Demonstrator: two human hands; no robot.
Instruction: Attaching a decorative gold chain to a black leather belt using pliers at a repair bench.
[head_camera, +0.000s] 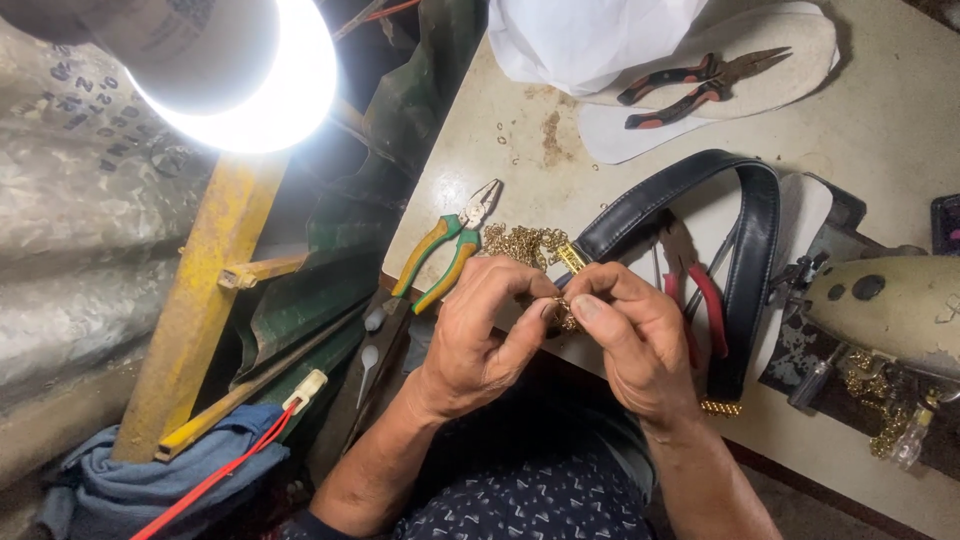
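We see the left hand (480, 330) and the right hand (635, 340) meeting fingertip to fingertip at the near edge of the pale table (880, 130), both pinched closed on a small gold clasp (568, 318) at the end of a black strap (745, 235). The gold chain (522, 243) lies heaped on the table just behind the knuckles (how it joins the clasp is hidden by the fingers). Green-and-yellow pliers (447, 250) rest just beside the left hand, red-handled pliers (700, 290) lie inside the strap's loop, and a black-and-red pair (690, 85) sits well apart on a white insole (790, 55).
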